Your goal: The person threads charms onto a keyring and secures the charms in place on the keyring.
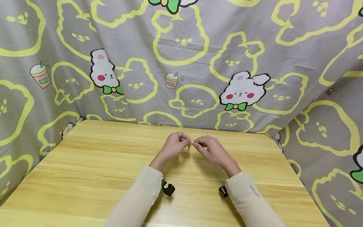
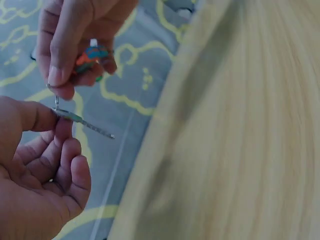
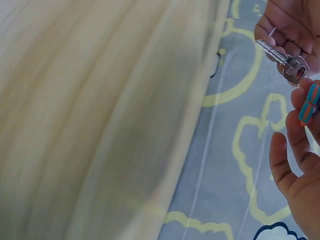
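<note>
A silver key (image 3: 292,65) is pinched between the thumb and index finger of my left hand (image 1: 173,145), its toothed blade sticking out. From the key's head a thin metal ring (image 2: 57,102) runs up to my right hand (image 1: 212,150), which pinches it between thumb and fingertip. A small orange and blue-green trinket (image 3: 309,105) sits against the right hand's fingers; in the left wrist view those fingers partly cover it. Both hands are close together above the far part of the table. Whether the ring passes through the key's hole cannot be made out.
The wooden table (image 1: 93,170) stretches out under both forearms. Behind it and at both sides hangs a grey curtain (image 1: 136,41) with yellow outlines and white rabbits. Small black devices (image 1: 168,188) are strapped at the wrists.
</note>
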The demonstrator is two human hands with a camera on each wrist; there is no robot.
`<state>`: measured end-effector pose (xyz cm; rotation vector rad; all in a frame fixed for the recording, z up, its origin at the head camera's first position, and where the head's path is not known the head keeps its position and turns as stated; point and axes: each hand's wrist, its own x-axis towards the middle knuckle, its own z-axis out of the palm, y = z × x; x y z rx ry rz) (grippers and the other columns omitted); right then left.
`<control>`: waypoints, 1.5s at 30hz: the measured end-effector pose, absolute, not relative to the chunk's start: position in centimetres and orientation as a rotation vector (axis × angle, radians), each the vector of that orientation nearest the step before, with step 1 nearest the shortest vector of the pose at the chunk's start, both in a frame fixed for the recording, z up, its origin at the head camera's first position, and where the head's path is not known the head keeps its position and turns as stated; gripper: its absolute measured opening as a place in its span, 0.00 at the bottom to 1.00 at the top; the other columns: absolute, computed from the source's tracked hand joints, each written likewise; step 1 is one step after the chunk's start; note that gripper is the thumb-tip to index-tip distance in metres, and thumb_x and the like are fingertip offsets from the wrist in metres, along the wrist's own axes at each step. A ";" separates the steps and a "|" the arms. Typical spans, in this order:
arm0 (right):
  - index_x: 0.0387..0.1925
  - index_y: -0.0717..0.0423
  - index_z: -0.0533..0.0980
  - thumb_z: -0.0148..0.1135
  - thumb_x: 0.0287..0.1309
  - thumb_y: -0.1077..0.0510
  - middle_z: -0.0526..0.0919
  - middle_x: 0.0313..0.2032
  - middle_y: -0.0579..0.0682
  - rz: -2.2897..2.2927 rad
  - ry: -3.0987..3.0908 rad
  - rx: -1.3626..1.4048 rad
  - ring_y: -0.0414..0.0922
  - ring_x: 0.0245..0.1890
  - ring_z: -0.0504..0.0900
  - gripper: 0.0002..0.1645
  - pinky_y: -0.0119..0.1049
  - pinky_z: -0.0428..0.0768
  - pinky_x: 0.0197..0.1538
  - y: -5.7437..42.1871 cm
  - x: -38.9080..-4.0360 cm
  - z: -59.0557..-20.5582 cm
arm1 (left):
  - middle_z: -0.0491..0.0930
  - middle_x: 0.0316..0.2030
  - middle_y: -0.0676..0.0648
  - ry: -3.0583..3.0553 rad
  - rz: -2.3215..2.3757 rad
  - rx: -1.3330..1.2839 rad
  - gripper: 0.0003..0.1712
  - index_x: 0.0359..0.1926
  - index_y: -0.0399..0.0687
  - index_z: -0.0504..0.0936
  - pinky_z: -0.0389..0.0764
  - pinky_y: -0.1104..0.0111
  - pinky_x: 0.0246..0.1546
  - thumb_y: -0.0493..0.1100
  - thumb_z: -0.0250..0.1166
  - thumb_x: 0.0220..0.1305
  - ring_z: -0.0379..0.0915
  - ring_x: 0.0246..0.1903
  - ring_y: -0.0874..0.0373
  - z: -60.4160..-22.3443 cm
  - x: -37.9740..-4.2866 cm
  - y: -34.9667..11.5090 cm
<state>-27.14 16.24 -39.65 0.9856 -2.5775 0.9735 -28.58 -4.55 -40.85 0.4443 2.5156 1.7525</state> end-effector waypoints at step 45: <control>0.38 0.53 0.87 0.66 0.68 0.62 0.85 0.31 0.41 0.689 -2.496 1.076 0.41 0.31 0.74 0.05 0.36 0.74 0.37 16.0 -25.5 -37.6 | 0.80 0.29 0.44 2.584 1.510 0.740 0.10 0.42 0.45 0.86 0.70 0.69 0.27 0.43 0.59 0.78 0.67 0.24 0.59 -38.3 -26.4 -5.8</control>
